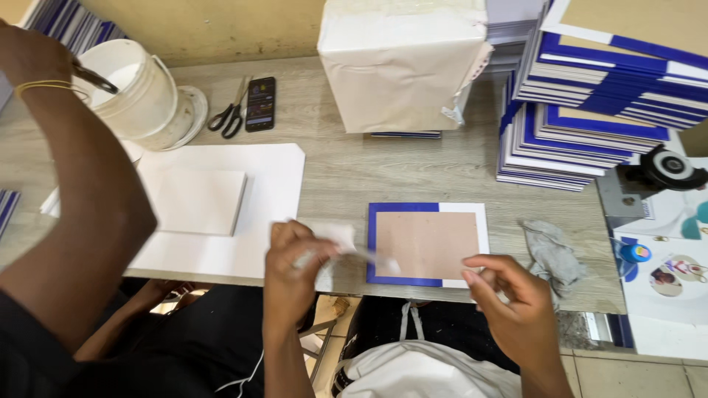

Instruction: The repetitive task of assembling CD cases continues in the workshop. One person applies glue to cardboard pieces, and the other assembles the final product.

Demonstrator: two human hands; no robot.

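Left hand (291,265) pinching white strip (346,247), book cover (428,243)

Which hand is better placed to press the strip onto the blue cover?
Left, probably. The left hand already pinches the white strip, which reaches over the blue cover. The right hand is empty beside the cover's near corner.

Brown card (428,243) framed blue and white; pale grey wood-grain bench (383,169); white bucket (140,88); black-handled scissors (230,110); grey rag (552,254); blue-and-white striped stacks (582,125).
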